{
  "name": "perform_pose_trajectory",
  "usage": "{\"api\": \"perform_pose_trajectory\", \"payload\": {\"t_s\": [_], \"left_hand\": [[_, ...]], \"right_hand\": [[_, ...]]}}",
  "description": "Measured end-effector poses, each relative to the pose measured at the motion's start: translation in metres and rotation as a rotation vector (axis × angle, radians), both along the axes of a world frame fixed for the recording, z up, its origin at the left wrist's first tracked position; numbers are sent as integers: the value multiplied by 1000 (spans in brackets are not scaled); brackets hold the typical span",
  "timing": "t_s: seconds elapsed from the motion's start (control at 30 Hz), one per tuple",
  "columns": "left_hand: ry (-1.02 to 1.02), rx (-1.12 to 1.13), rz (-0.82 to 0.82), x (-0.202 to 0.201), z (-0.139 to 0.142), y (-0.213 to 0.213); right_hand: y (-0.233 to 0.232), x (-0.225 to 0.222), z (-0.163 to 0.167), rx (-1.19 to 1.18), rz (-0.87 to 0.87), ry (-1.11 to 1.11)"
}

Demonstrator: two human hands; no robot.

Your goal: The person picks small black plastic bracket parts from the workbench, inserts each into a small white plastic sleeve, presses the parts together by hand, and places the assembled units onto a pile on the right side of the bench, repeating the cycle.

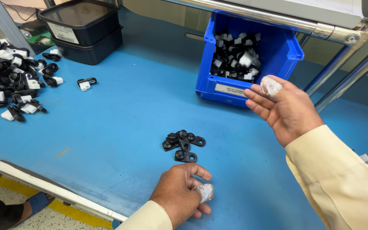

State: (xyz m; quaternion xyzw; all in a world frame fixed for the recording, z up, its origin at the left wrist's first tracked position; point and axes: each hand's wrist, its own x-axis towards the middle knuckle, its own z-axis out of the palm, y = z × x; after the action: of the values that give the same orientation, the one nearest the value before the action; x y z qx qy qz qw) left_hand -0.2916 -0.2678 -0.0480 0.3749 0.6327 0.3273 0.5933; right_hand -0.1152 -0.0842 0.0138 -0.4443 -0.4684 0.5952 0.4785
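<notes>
Clips [184, 144], small and black with round eyelets, lie in a loose cluster on the blue table [120, 115], just at 12 o'clock from the left hand [179, 194]. That hand rests low near the table's front edge, its fingers curled loosely inward and gripping nothing I can see; white tape wraps one fingertip, and the nearest clip sits just beyond the knuckles, not touching.

Right hand [284, 106] hovers at 2 o'clock from the cluster, well apart from it, palm up and fingers spread open, empty; white tape also covers one of its fingertips. It hangs just in front of the blue bin [277, 51], which stands at 1 o'clock from the cluster and holds many black-and-white parts.

At 10 o'clock, along the table's left edge, a large pile [7, 81] of black pieces with white tags spreads out, with one stray piece [86, 83] lying alone nearer the middle. Two stacked black trays [84, 30] sit at 11 o'clock, near the table's back.
</notes>
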Motion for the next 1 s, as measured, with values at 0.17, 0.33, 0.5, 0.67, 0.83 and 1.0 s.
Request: {"api": "perform_pose_trajectory", "payload": {"t_s": [0.17, 0.33, 0.5, 0.67, 0.83, 1.0], "left_hand": [[-18, 139, 172, -8, -11, 19], [152, 216, 481, -28, -18, 63], [689, 372, 306, 4, -14, 102], [951, 509, -210, 61, -8, 106], [1259, 323, -553, 108, -6, 118], [1184, 377, -482, 114, -2, 113]], "right_hand": [[-32, 17, -58, -69, 16, -226], [-81, 92, -122, -249, -149, -435], [-92, 169, -137, -331, -189, -436], [-122, 196, -134, -372, -170, -407], [-134, 234, -131, -300, -204, -463], [-122, 315, -125, -57, -687, -949]]}}
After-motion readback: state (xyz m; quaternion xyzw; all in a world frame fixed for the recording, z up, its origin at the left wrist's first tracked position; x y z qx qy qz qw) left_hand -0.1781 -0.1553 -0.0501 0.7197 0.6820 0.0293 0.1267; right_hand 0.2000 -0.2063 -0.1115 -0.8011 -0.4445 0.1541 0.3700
